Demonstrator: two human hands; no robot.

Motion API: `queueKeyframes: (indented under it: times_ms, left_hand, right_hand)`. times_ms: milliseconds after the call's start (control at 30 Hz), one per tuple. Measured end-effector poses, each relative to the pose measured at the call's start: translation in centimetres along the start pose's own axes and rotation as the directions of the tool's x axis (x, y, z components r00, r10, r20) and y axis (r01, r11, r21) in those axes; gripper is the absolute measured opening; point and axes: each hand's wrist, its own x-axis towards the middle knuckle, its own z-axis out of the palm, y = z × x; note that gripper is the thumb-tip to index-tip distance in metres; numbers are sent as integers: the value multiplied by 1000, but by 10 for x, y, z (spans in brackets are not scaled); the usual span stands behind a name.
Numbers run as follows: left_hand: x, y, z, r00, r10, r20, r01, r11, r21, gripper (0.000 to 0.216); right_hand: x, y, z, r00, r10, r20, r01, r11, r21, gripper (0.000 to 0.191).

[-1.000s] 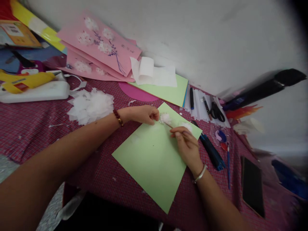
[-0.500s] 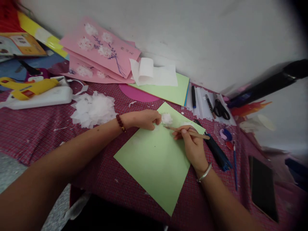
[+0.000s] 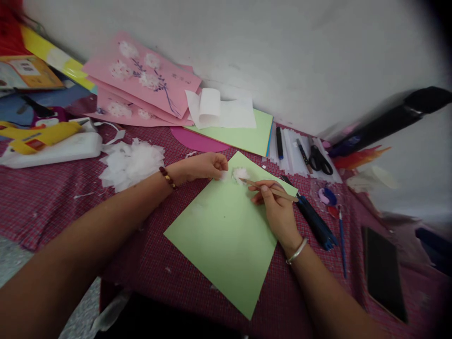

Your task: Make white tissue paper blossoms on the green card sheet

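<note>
A light green sheet (image 3: 222, 235) lies at an angle on the checked cloth. Near its far corner sits a small ruffled white paper flower (image 3: 240, 173). My right hand (image 3: 277, 205) grips a flat wooden stick (image 3: 278, 191), whose tip touches or nearly touches the flower. Just left of the flower, my left hand (image 3: 208, 167) is closed in a pinch, with a small pale scrap of thin white paper (image 3: 224, 175) at its fingertips. A heap of white paper pieces (image 3: 132, 162) lies left of that hand.
Pink sheets with white flowers (image 3: 148, 80) lean at the back, beside a white paper roll (image 3: 209, 107). A yellow glue gun (image 3: 42, 136) rests at left. Right are scissors (image 3: 319, 161), a dark blue stapler-like tool (image 3: 316, 223), a thin brush (image 3: 342, 245) and a black tablet-like slab (image 3: 384, 273).
My left hand has drawn a little left, away from the flower, and the pale scrap now shows at its fingers. The stick's tip has come up to the flower. The view has shifted slightly.
</note>
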Motion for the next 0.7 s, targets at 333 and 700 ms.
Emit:
queueKeyframes:
  times_ms: [333,700]
  left_hand:
    - [3,-3,4,1000,-23,-19,24,998,54,17]
    - [1,17,20,996,66,-56,-51,972,230,18]
  right_hand:
    - [0,0,-1,999,49,-6,-49,997,52,25]
    - [0,2,-2,998,58,-6,-57,996,73,24]
